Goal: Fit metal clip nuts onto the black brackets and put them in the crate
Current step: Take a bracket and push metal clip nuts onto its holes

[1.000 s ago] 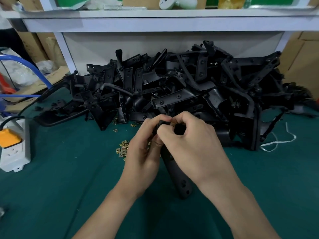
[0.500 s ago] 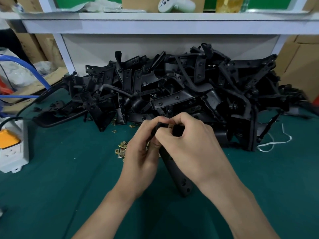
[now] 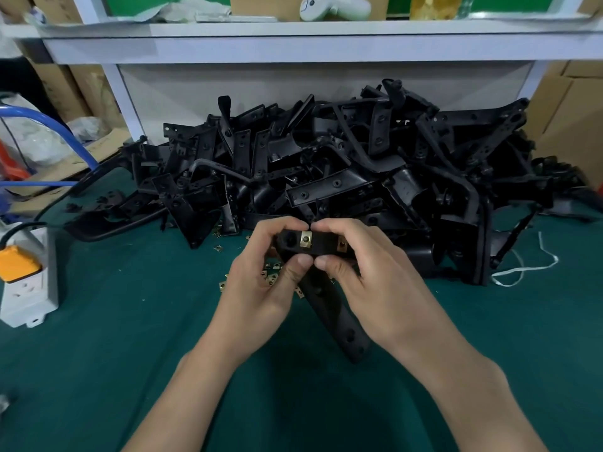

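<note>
Right now both hands meet over the middle of the green-covered surface, gripping one black bracket between them. The left hand curls round the bracket's upper left end, thumb pressed against its near face and forefinger hooked over its top. The right hand mirrors it on the upper right end, fingers curled, with its thumb just beside the left thumb and the two forefinger tips touching above. The bracket's long lower arm slopes down towards the near edge, its tip resting on the cloth or just above it; I cannot tell which.

A brass-coloured clip nut sits on the bracket's top bar, framed between the two forefingers and thumbs. A second clip nut shows further right on the same bar, partly hidden by the right fingers.

Loose clip nuts lie scattered on the cloth just behind and left of the left hand. Beyond them a large heap of black brackets runs along the far edge. A white power strip with an orange plug lies at the left edge, and a white cord lies towards the right edge. Above the heap, a white shelf carries a white game controller.
</note>
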`<state>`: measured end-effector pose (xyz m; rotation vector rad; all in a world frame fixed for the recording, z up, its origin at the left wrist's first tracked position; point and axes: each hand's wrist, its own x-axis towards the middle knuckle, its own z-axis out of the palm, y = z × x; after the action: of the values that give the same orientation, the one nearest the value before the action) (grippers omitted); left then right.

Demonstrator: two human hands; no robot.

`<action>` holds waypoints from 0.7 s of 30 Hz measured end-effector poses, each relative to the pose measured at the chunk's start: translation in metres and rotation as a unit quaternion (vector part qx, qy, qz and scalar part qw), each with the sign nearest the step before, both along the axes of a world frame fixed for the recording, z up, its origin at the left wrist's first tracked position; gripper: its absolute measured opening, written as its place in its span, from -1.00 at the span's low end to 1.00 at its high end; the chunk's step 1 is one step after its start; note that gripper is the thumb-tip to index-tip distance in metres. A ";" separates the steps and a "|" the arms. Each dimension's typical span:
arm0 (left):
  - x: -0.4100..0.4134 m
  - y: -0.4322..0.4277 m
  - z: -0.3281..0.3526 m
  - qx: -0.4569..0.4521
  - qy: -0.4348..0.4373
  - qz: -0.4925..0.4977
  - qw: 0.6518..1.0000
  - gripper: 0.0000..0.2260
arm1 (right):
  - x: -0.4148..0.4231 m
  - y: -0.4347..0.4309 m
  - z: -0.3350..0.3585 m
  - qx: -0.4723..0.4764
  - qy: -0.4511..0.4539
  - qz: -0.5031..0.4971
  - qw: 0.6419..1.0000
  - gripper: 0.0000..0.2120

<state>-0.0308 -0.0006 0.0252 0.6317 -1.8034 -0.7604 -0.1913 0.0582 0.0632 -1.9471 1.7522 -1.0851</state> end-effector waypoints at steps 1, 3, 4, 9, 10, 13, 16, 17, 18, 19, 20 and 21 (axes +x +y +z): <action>0.001 0.000 0.001 0.000 -0.001 -0.001 1.000 -0.76 | 0.001 -0.001 -0.001 -0.007 0.008 -0.001 1.000 -0.64; 0.002 -0.001 0.002 0.001 -0.006 0.004 1.000 -0.77 | 0.003 -0.003 -0.003 -0.030 0.042 -0.002 0.999 -0.62; 0.003 -0.002 0.002 0.002 -0.010 0.010 1.000 -0.77 | 0.005 -0.003 -0.004 -0.043 0.063 -0.002 0.997 -0.61; 0.003 -0.004 0.001 -0.001 -0.022 0.052 0.998 -0.77 | 0.012 -0.008 -0.014 -0.092 0.100 -0.009 0.991 -0.59; 0.002 -0.004 0.000 -0.003 -0.023 0.057 0.998 -0.75 | 0.012 -0.009 -0.016 -0.098 0.101 -0.012 0.990 -0.59; 0.002 -0.004 -0.002 -0.012 -0.029 0.072 0.997 -0.67 | 0.013 -0.011 -0.020 -0.117 0.102 -0.014 0.988 -0.57; 0.002 -0.005 -0.004 -0.021 -0.036 0.094 0.995 -0.68 | 0.014 -0.012 -0.022 -0.128 0.099 -0.008 0.987 -0.58; 0.002 -0.004 -0.004 -0.025 -0.036 0.100 0.994 -0.68 | 0.014 -0.012 -0.022 -0.127 0.097 -0.008 0.987 -0.58; 0.001 -0.004 -0.005 -0.030 -0.035 0.104 0.993 -0.67 | 0.014 -0.012 -0.022 -0.126 0.096 -0.009 0.987 -0.57; 0.001 -0.004 -0.005 -0.032 -0.032 0.106 0.993 -0.67 | 0.014 -0.013 -0.023 -0.126 0.097 -0.011 0.987 -0.57; 0.000 -0.003 -0.005 -0.029 -0.029 0.105 0.994 -0.68 | 0.014 -0.012 -0.023 -0.126 0.097 -0.013 0.987 -0.57; 0.000 -0.003 -0.005 -0.020 -0.025 0.103 0.994 -0.69 | 0.014 -0.012 -0.023 -0.126 0.097 -0.014 0.987 -0.58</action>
<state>-0.0309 -0.0038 0.0200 0.8011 -1.7618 -0.5720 -0.1771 0.0462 0.0405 -2.2540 1.8193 -1.2130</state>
